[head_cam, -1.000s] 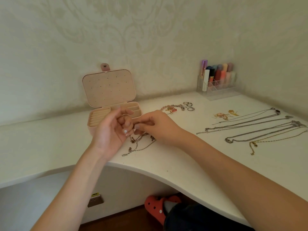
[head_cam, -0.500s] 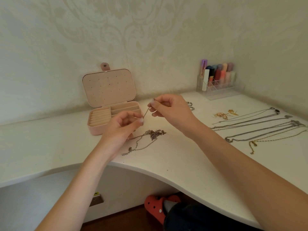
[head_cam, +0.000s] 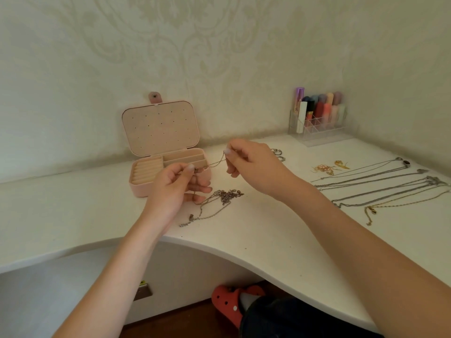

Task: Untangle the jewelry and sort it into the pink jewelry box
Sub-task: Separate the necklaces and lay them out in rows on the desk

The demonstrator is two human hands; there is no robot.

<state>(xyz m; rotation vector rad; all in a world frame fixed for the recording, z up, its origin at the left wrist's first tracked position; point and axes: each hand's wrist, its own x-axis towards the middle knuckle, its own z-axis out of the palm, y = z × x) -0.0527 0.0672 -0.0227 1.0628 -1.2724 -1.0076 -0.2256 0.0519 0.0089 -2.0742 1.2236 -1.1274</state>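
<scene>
We see the left hand [head_cam: 174, 185] and the right hand [head_cam: 251, 164] each pinching one end of a thin chain [head_cam: 213, 164], stretched taut in the air between them just in front of the open pink jewelry box [head_cam: 168, 175]. Below it, a tangled clump of chains [head_cam: 223, 197] lies on the white desk [head_cam: 73, 206], near the left hand's lower fingers. To the right, straightened necklaces [head_cam: 380, 189] lie in rows beside gold earrings [head_cam: 324, 168], with rings [head_cam: 277, 152] behind the right hand.

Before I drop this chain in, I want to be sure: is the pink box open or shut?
Open: the pink box has its lid standing upright, its compartments showing.
</scene>
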